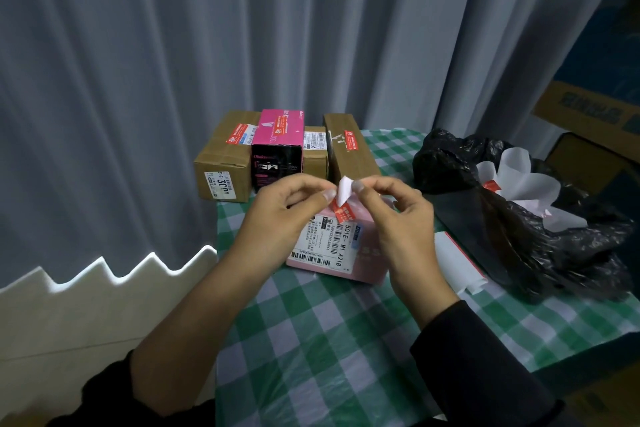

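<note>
**Seal sticker half lifted from the pink parcel**

Both hands are raised together over the middle of the table; the left hand and the right hand each pinch the red-and-white sticker between thumb and forefinger, fingertips almost meeting. The sticker's white end stands folded up between the thumbs; its red end runs down towards the far edge of the pink parcel, and I cannot tell whether it is still stuck there or already free. The parcel lies flat just under the hands, with its shipping label face up and whole.

As I judge it, the peeling is under way but not finished: the sticker is lifted, not yet discarded, and the parcel looks unopened. The black bag near the right edge holds white backing paper, so it seems the place for scraps; a white strip with a red edge lies between the bag and the parcel.

Along the far edge stand three cardboard boxes, one at the left, a small one and one at the right, with a magenta box among them; several carry red stickers, so those appear to be left to do. A grey curtain hangs behind.
</note>
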